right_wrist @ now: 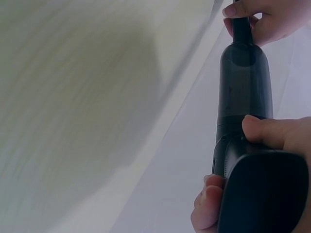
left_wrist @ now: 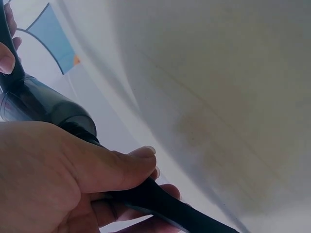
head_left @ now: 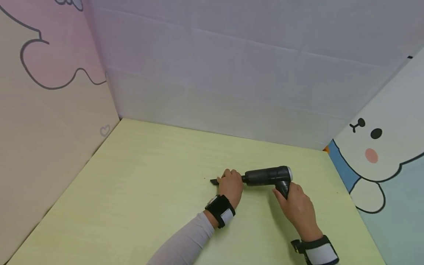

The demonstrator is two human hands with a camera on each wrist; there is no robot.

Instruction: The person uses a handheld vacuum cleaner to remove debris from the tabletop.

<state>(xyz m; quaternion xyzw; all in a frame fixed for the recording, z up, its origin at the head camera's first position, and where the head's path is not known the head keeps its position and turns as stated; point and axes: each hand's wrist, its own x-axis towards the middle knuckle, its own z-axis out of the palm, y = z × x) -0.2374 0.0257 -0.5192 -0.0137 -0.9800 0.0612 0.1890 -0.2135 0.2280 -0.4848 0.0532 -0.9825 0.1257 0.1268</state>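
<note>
A black handheld vacuum cleaner [head_left: 265, 176] is held above the table, its body lying nearly level in the head view. My right hand [head_left: 298, 209] grips its handle [head_left: 283, 188], thumb along one side. At the other end, my left hand [head_left: 230, 187] pinches the narrow black nozzle [left_wrist: 194, 221] between thumb and fingers. The flat nozzle tip pokes out to the left of that hand. In the right wrist view, the smoky clear dust cup [right_wrist: 245, 87] sits between the two hands, and the base of the handle [right_wrist: 265, 194] fills the near corner.
The pale yellow table [head_left: 149, 176] carries a few tiny specks. A plain white wall [head_left: 215, 84] rises behind it. Panels with cartoon drawings stand at the left [head_left: 59, 129] and right [head_left: 391, 176]. Both wrists wear black straps.
</note>
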